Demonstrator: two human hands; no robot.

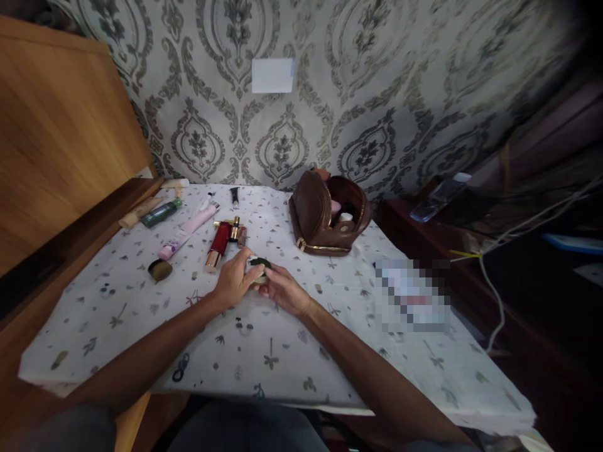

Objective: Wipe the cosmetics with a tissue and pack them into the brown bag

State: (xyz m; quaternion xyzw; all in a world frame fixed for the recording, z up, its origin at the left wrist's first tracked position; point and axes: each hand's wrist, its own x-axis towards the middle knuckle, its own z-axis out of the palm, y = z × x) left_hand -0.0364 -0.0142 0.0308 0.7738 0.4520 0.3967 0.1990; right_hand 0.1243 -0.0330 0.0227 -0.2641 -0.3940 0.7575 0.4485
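Note:
Over the middle of the printed tablecloth (292, 351), both hands close round a small round container (260, 263) with a dark green top and a pale lower edge. My left hand (234, 276) grips it from the left, thumb across the top. From the right, my right hand (288, 292) wraps its fingers about the side and underneath. Fingers hide much of the container. Just beyond my left hand lie a dark red bottle with a gold cap (219, 245) and a small gold-topped bottle (235, 231).
An unzipped brown cosmetic bag (325, 216) with items inside stands at the back. To the left lie a makeup brush (160, 270), a pink tube (188, 230) and a green bottle (161, 213). A blurred-out flat item (414, 295) rests at right, near cables (502, 307).

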